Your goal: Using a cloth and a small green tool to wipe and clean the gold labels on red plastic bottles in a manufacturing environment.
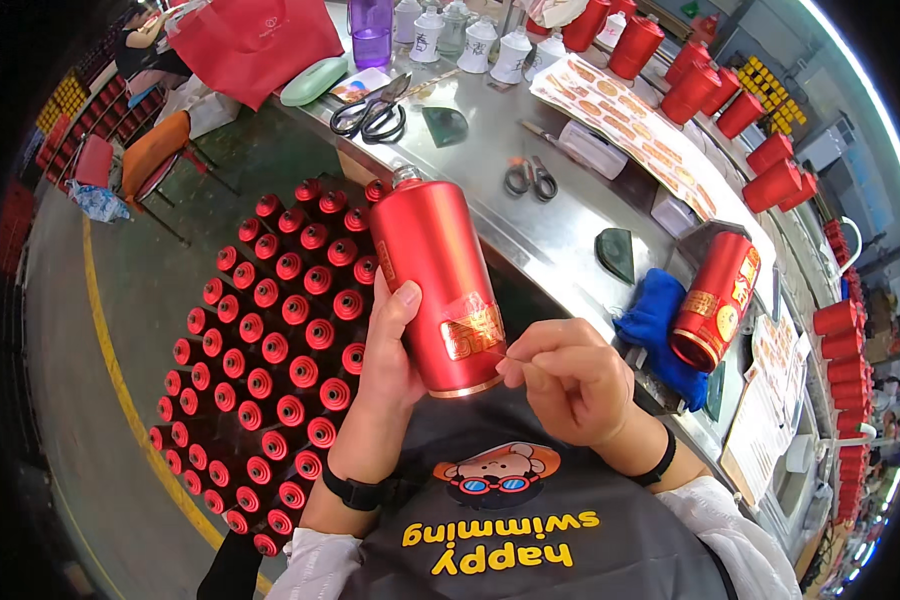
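A glossy red bottle (432, 250) with a bare glass neck stands tilted in front of my apron. My left hand (395, 345) is closed round its left side, thumb on the front. Low on the bottle sits a gold label (473, 332), with what looks like clear film at its upper edge. My right hand (570, 380) pinches beside the label's lower right corner; what the fingertips hold is too small to make out. On the metal table (530, 225) to the right, another red bottle (718, 300) with gold labels lies on a blue cloth (660, 320).
Many red-topped bottles (270, 345) stand on the floor at left. Black-handled scissors (375, 112), smaller scissors (530, 178), dark green plates (615, 253) and label sheets (640, 125) lie on the table. White bottles (477, 45) stand behind. A person (150, 50) sits far left near an orange chair (155, 155).
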`<state>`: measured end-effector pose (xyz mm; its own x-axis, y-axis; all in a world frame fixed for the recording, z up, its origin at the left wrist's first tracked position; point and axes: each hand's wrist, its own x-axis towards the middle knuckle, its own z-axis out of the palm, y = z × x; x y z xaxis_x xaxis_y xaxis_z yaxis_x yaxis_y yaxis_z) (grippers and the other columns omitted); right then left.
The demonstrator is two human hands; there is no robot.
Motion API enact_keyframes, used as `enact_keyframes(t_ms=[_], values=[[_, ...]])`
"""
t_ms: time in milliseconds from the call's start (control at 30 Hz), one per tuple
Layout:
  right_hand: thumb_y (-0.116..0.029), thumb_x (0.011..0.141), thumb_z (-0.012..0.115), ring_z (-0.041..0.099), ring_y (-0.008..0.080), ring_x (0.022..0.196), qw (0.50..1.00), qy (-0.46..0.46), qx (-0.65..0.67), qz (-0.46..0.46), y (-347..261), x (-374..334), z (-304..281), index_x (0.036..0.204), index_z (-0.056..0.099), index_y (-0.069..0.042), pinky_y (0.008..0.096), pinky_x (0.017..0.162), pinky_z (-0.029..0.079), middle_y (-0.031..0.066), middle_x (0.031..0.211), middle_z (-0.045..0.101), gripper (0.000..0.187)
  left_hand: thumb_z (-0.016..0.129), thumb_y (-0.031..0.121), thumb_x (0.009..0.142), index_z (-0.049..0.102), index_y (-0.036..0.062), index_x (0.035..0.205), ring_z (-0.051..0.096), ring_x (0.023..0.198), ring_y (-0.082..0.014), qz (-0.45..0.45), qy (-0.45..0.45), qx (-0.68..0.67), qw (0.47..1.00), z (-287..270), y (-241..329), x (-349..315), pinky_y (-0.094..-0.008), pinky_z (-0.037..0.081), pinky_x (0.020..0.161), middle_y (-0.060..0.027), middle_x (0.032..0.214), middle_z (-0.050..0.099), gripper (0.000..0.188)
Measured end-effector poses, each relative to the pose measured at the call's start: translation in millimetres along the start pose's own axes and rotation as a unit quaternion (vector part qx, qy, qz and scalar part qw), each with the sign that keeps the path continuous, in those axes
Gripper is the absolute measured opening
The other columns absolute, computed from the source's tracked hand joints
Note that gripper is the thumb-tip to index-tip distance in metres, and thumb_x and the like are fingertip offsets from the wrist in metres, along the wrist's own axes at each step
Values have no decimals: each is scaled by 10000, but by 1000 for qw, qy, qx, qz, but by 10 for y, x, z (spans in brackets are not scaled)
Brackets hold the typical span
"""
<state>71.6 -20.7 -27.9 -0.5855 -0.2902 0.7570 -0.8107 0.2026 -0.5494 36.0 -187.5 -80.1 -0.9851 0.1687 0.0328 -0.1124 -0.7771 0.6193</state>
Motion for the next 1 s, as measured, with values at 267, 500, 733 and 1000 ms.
enact_keyframes(t_ms=[267,500,733,1000], values=[[98,777,655,618,219,642,998,6,-52,-35,63,-56,-62,1011,497,7,273,487,481,170,901,643,298,593,276,882,301,61,1385,547,1119,-234,3,-14,25,1000,44,-48,14,-389,494,922,-142,1269,489,619],[104,761,661,615,227,640,998,-2,-57,-33,77,-55,-86,999,499,3,282,485,479,164,897,640,305,613,285,876,326,60,1358,548,1103,-221,2,-15,34,999,44,-79,29,-379,495,914,-131,1251,495,604],[91,767,665,611,219,636,997,-6,-67,-32,101,-49,-84,987,501,-5,275,479,464,153,899,639,291,618,290,878,326,58,1360,547,1107,-218,3,-21,35,999,41,-69,37,-376,493,916,-129,1253,496,610],[77,780,668,609,212,635,997,6,-68,-25,109,-50,-68,967,510,-9,265,477,460,143,892,641,260,616,286,873,315,61,1380,547,1114,-219,-1,-12,35,999,58,-60,40,-376,486,927,-129,1261,494,631]])
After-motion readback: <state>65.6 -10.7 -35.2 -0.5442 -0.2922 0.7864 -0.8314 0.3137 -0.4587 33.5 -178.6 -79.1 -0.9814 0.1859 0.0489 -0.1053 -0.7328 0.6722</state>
